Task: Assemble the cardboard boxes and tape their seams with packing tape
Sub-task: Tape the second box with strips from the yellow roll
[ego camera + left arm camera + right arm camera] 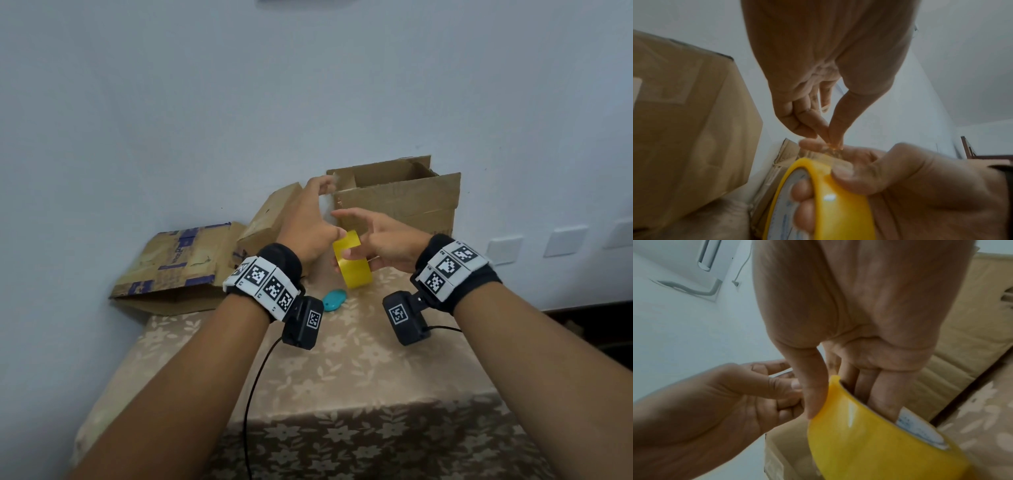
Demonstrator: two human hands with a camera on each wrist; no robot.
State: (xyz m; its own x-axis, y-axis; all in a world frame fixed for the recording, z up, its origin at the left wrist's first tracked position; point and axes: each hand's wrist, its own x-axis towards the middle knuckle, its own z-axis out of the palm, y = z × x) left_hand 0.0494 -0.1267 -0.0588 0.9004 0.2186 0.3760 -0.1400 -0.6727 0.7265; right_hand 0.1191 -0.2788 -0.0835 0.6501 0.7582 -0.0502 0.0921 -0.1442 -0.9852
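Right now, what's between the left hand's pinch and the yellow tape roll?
A short clear strip of peeled tape runs from the left hand to the tape roll, which the right hand holds. The left wrist view shows it.

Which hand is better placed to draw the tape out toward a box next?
Left. The left hand already pinches the tape's free end, while the right hand grips the yellow tape roll, fingers through its core.

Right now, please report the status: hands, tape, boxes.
Right hand grips yellow tape roll. Left hand pinches its free end. Open box behind, untaped. Nothing in the way.
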